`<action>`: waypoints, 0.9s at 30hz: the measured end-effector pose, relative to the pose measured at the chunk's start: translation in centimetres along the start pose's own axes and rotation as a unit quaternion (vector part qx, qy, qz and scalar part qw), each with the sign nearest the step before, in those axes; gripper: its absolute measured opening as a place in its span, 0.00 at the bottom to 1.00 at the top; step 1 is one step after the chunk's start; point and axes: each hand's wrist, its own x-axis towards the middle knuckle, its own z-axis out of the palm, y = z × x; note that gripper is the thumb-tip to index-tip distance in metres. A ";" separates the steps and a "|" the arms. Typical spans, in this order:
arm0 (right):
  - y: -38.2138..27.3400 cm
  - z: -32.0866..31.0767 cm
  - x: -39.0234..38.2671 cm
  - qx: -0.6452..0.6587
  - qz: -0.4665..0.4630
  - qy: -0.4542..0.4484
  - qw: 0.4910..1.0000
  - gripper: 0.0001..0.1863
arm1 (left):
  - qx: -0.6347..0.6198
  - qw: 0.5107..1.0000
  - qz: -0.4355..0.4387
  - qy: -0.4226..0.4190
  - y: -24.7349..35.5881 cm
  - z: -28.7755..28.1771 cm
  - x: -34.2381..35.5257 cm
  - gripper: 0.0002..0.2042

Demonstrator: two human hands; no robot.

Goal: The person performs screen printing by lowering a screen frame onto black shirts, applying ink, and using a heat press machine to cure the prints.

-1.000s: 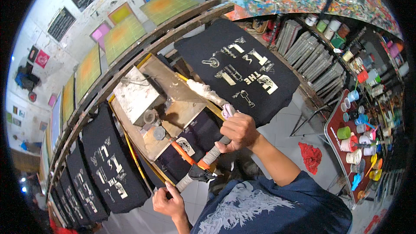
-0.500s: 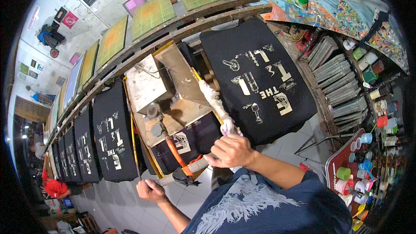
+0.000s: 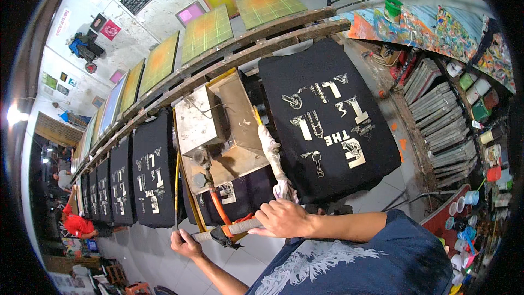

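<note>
My left hand [image 3: 186,245] is closed at the left end of a grey-wrapped bar [image 3: 243,227], and my right hand [image 3: 281,218] grips the same bar farther right. An orange hose [image 3: 220,207] runs from a metal fitting down to the bar. The bar crosses the near end of a yellow-edged frame that holds a dirty metal box [image 3: 199,119] on a board [image 3: 234,161]. A white cloth-wrapped rail [image 3: 268,145] runs along the frame's right side. Beside it lies a black shirt [image 3: 330,87] with a cream print; more printed black shirts [image 3: 147,136] stand in a row leftward.
A wooden rail [image 3: 295,35] runs behind the shirts, with green-orange boards [image 3: 207,33] beyond. Stacked grey screens [image 3: 436,120] and paint pots [image 3: 466,235] line the right. At far left a co-worker in red [image 3: 79,223] bends over, with another person [image 3: 61,176] behind.
The view has swung, so the shirts and frame appear lower and farther right. More of the row and the co-workers now show at left. Both my hands still hold the bar.
</note>
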 end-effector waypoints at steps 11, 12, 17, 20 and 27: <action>-0.1 -0.4 1.1 0.099 0.060 -0.044 0.992 0.27 | -0.103 0.976 -0.183 -0.061 3.9 0.1 2.6 0.21; -0.4 -1.3 1.8 0.144 0.101 -0.129 0.976 0.24 | -0.072 0.982 -0.162 -0.059 4.2 0.3 2.6 0.21; -0.6 -1.1 8.1 0.095 0.006 -0.066 0.993 0.28 | -0.024 0.996 -0.062 -0.052 8.6 1.3 2.0 0.19; -0.1 1.4 13.3 -0.025 -0.081 -0.072 0.994 0.22 | 0.049 0.992 -0.090 -0.077 9.8 1.6 2.0 0.22; 0.7 5.9 17.9 -0.083 -0.127 -0.137 0.979 0.11 | 0.093 0.983 -0.101 -0.119 10.5 1.4 2.3 0.26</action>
